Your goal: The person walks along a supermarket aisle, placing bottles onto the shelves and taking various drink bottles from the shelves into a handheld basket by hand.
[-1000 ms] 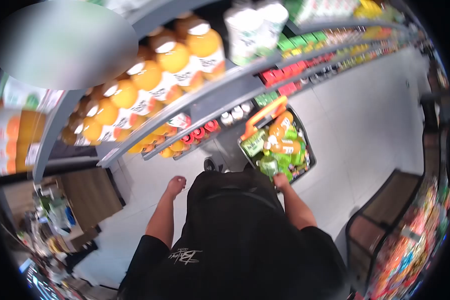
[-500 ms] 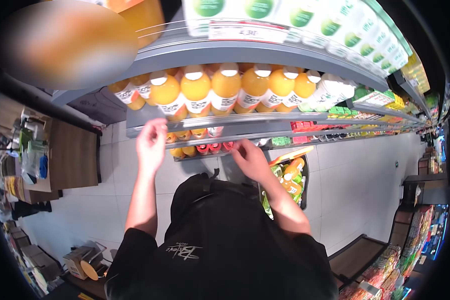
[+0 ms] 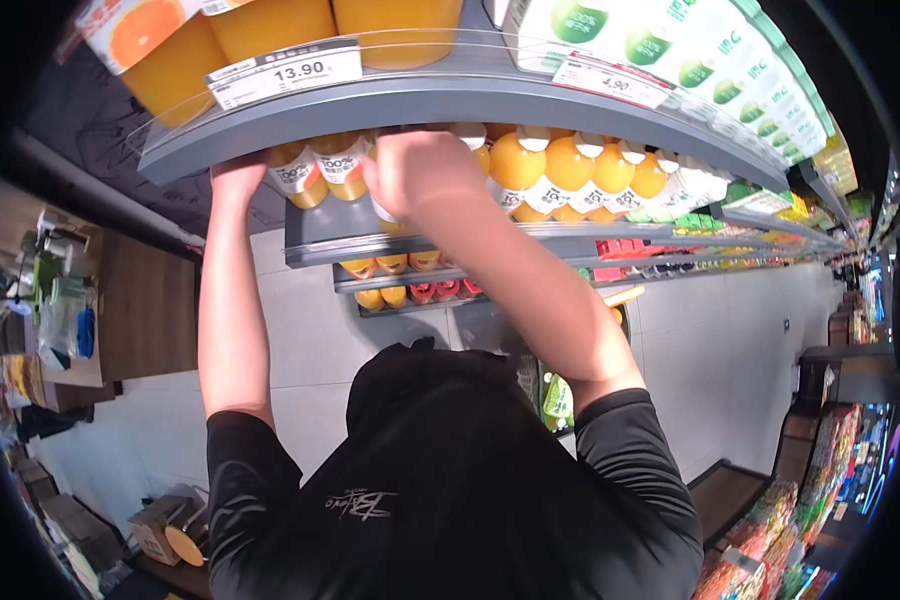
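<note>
My left hand (image 3: 240,180) reaches up to the left end of the grey shelf edge (image 3: 450,108), its fingers hidden beneath that edge. Among the orange juice bottles (image 3: 570,165) on the level below, my right hand (image 3: 420,175) is raised, its back toward the camera. Its fingertips are out of sight, so any grip on a bottle cannot be made out. Two juice bottles with white labels (image 3: 340,172) stand between my hands.
Large juice containers (image 3: 270,35) and green-and-white cartons (image 3: 660,50) fill the shelf above. Lower shelves hold red-capped items (image 3: 445,290). A basket with green packages (image 3: 557,400) is partly hidden behind my right arm. A wooden counter (image 3: 150,310) stands at left.
Both hands have moved up to the shelf, my left to its left end and my right in among the juice bottles. My right arm now covers much of the basket.
</note>
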The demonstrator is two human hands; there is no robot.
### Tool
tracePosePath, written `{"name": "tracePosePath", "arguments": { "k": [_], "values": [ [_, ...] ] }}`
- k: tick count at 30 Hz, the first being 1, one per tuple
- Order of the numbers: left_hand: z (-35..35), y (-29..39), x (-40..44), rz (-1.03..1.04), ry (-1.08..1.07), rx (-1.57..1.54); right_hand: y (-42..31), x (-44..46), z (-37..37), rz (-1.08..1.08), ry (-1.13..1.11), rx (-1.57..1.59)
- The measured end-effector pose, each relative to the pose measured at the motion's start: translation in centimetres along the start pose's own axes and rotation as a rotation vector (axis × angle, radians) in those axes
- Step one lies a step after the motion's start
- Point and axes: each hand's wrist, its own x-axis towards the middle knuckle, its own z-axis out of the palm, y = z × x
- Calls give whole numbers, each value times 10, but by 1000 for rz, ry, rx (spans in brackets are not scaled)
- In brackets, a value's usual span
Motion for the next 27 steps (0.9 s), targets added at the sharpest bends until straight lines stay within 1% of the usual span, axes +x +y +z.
{"name": "tracePosePath", "arguments": {
  "k": [2,3,4,5,6,7,8,9,10,11,12,13,14,15,16,17,18,19,20,21,22,24,26,27],
  "values": [
    [26,-30,18,109,-3,226,8,12,12,17,-43,-29],
    [28,-35,23,77,-37,310,13,14,20,-10,51,-26],
    [26,-34,25,68,-15,176,16,14,32,-23,141,-25],
    [26,-37,30,109,-30,243,12,19,38,46,40,-66],
    [35,-58,36,217,-20,285,8,13,25,22,-14,-53],
    [20,-37,38,241,-97,298,8,2,24,-19,145,88],
    [22,-47,36,304,-32,268,8,-2,45,-91,334,80],
    [21,-47,31,223,-45,143,6,-1,71,-127,504,9],
    [14,-41,18,129,7,313,4,-10,70,-118,535,23],
    [9,-25,1,-140,49,422,8,-18,73,-154,667,65],
    [8,-26,-10,79,388,134,11,-32,65,-155,778,119],
    [3,-19,-32,-87,481,-257,15,-43,63,-188,838,150],
    [-13,-30,-50,-84,508,-68,21,-52,60,-234,924,148],
    [-26,-26,-66,-94,603,-100,25,-77,38,-219,856,77],
    [-48,-5,-84,-107,675,-43,32,-92,30,-250,883,121],
    [-65,-4,-99,-112,735,-87,39,-106,23,-285,909,168],
    [-81,-7,-111,-32,744,-212,50,-127,12,-239,819,188],
    [-100,-3,-123,27,689,-260,59,-154,0,-198,727,216],
    [-117,15,-134,99,613,-241,66,-180,-8,-158,632,255],
    [-131,22,-144,148,539,-166,75,-205,-5,-82,727,306],
    [-138,30,-154,188,459,-216,86,-231,2,-10,819,354],
    [-142,51,-169,228,324,-291,102,-279,5,105,934,334],
    [-137,84,-181,230,208,-338,115,-331,13,283,760,264],
    [-125,109,-188,158,181,-341,125,-356,35,353,774,203]
  ]
}}
